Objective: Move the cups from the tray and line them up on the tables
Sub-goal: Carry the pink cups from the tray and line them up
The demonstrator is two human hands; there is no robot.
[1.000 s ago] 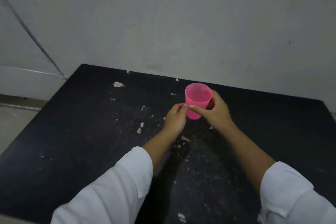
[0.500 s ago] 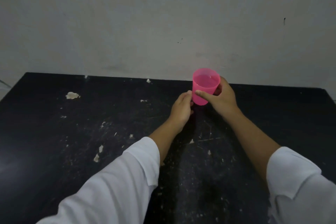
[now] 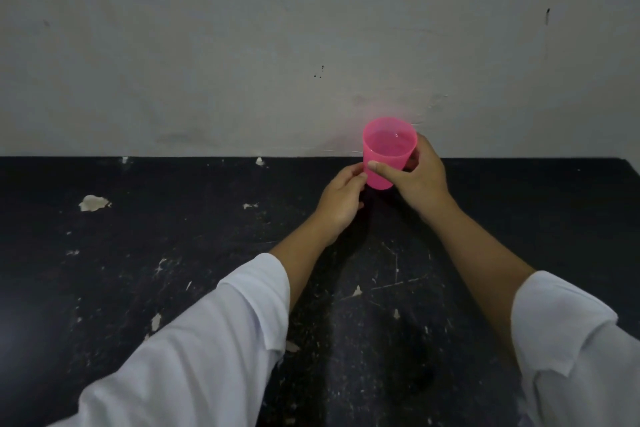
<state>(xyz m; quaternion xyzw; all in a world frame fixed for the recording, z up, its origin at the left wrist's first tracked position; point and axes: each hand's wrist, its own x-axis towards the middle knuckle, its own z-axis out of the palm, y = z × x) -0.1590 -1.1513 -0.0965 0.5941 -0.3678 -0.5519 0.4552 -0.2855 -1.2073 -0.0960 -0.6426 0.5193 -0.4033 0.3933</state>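
Fingers (image 3: 382,170) of the right hand (image 3: 420,180) wrap the pink cup (image 3: 388,152), thumb across its front; the left hand (image 3: 341,201) pinches its lower left side with the fingertips. Upright, the cup sits near the far edge of the table (image 3: 138,253), close to the wall (image 3: 242,45). Nothing stands around it. That black top is scratched and flecked with pale chips; the wall is plain and stained. Since half a second ago the cup has moved nearer the wall.

One pink cup (image 3: 388,152), two hands (left hand (image 3: 341,199), right hand (image 3: 417,180)), one black table (image 3: 138,253).
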